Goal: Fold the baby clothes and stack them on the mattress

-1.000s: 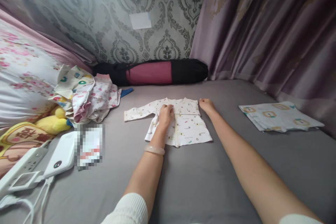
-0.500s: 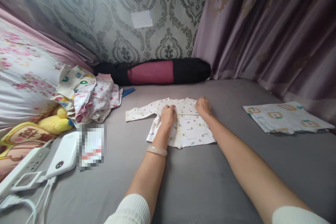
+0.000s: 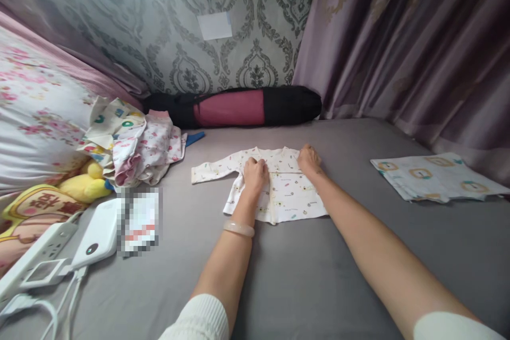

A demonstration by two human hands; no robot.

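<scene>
A small white baby shirt (image 3: 297,199) with a scattered print lies spread on the grey bed sheet (image 3: 319,271). One sleeve (image 3: 215,170) stretches out to the left, while the other appears folded across the chest. My left hand (image 3: 255,174), a pale bangle (image 3: 239,228) on its wrist, is closed on the shirt near the middle of the chest. At the shirt's right shoulder, my right hand (image 3: 309,160) pinches the fabric. The fingertips of both hands are partly hidden.
Folded printed cloth (image 3: 438,176) lies at right. On the left are piled baby clothes (image 3: 147,149), a yellow plush toy (image 3: 85,183), a white power bank (image 3: 99,234) and a power strip (image 3: 43,255) with cables. A black and maroon long bag (image 3: 231,108) lies along the wall.
</scene>
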